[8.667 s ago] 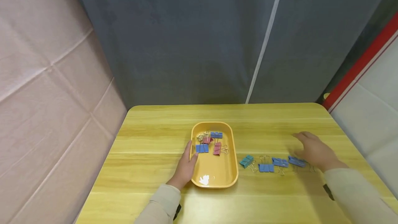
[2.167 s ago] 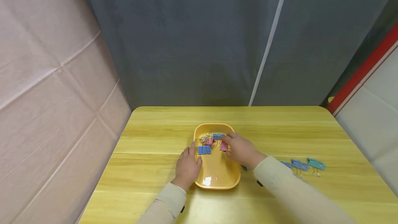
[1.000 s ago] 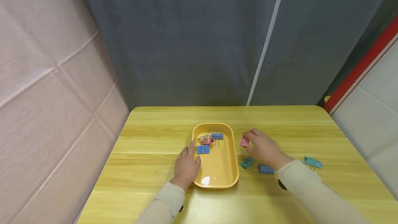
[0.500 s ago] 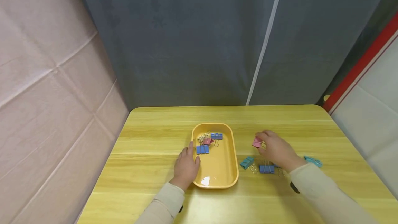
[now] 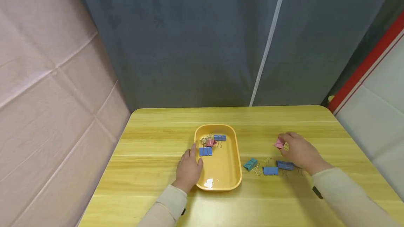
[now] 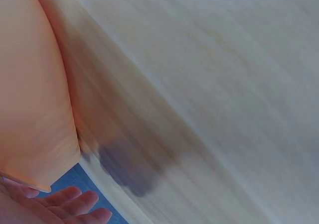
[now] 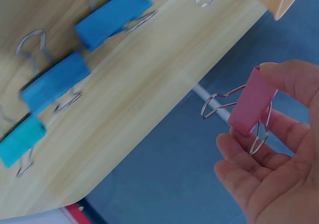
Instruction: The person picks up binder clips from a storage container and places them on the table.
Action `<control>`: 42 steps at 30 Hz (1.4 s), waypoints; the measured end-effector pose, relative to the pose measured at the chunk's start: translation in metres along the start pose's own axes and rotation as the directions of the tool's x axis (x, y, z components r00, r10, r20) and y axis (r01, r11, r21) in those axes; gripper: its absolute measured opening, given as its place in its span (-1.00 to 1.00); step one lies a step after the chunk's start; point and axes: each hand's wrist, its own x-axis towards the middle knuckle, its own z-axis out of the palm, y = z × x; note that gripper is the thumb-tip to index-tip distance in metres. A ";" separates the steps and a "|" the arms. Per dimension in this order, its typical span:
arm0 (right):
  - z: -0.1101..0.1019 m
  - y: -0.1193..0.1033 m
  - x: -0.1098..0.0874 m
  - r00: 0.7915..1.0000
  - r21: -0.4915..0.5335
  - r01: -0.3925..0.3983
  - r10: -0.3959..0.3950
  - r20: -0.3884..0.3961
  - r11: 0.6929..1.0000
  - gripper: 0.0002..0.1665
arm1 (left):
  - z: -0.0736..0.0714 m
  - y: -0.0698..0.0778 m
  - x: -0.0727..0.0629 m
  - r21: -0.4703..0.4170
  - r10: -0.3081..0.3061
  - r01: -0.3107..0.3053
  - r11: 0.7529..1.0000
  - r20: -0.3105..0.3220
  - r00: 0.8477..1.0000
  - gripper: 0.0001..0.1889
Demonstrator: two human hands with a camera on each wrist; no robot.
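My right hand (image 5: 303, 152) pinches a pink binder clip (image 7: 253, 102) between thumb and fingers, raised to the right of the yellow tray (image 5: 222, 171). In the right wrist view its wire handles stick out on both sides. My left hand (image 5: 188, 169) rests at the tray's left rim with relaxed fingers, the thumb reaching over the edge. Inside the tray's far half lie a blue binder clip (image 5: 205, 151), another blue clip (image 5: 220, 138), a red clip (image 5: 210, 143) and a tangle of metal handles.
Right of the tray a row of clips lies on the wooden table (image 5: 157, 139): a teal clip (image 5: 250, 164), a blue clip (image 5: 270, 171), and more blue ones (image 5: 284, 165). At the row's far end another teal clip (image 7: 22, 139) is hidden behind my right hand in the head view.
Earlier, a teal clip was added at the row's right end. Since then my right hand has lifted the pink clip out of the tray and carried it rightward over the row. My left hand stays put.
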 end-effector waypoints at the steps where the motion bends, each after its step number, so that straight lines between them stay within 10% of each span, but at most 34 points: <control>1: -0.001 0.003 -0.001 1.000 0.000 -0.010 0.010 0.005 1.000 -0.43 | 0.000 0.000 0.000 0.002 0.001 -0.001 1.000 0.000 1.000 -0.34; 42: -0.021 0.108 -0.038 0.965 -0.017 -0.238 0.238 0.112 0.971 -0.29 | 0.000 0.000 -0.001 -0.013 -0.003 0.003 1.000 -0.002 1.000 -0.34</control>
